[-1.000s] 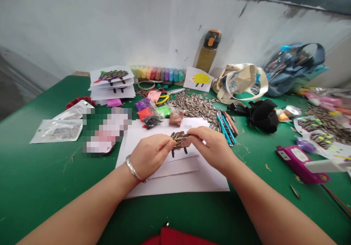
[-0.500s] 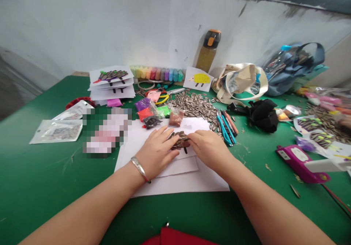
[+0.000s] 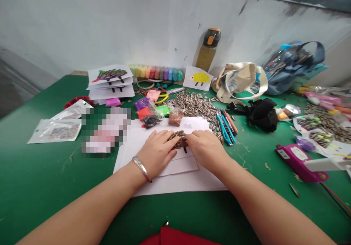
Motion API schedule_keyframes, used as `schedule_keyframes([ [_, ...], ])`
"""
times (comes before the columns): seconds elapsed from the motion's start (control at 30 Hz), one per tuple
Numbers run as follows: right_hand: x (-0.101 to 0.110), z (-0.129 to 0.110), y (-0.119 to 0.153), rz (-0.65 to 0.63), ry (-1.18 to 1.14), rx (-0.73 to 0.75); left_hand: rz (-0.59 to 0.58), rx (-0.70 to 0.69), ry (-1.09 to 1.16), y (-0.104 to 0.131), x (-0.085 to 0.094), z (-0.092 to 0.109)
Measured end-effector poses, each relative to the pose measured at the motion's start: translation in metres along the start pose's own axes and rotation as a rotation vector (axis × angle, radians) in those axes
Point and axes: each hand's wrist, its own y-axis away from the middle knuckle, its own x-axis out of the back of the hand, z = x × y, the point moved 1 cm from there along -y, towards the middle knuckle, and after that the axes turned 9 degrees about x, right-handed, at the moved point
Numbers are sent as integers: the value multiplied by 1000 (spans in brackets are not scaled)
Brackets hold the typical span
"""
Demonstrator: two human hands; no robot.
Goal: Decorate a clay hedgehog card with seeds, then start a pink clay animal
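A seed-covered figure on brown clay lies on a white paper card, with one short black leg stroke showing below it. My left hand rests flat on the card with fingers spread, its fingertips touching the figure's left side. At the figure's right end, my right hand has its fingers bent and pressed together against the seeds. Whatever those fingertips may pinch is hidden. Larger white sheets lie beneath the card. Just beyond my hands is a bag of brown clay.
A heap of sunflower seeds spreads behind the papers, beside a blue utility knife and pens. Finished seed pictures are stacked at back left. A hedgehog drawing leans near a bottle. A magenta device sits right.
My right hand has shifted slightly, its fingertips still at the figure's right end. My left hand stays almost in place. The whole view has moved a little.
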Motion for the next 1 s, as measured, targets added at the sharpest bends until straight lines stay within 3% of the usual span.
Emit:
schedule_keyframes([
  [0.43,-1,-4,-3,-15,-7,24,35,-22,-5,1,-3,-1],
  [0.67,5,2,4,61,-8,-97,15,-14,-23,1,-4,-2],
  [1.0,0,1,0,-9,-29,-58,8,-17,-18,1,-3,-1],
])
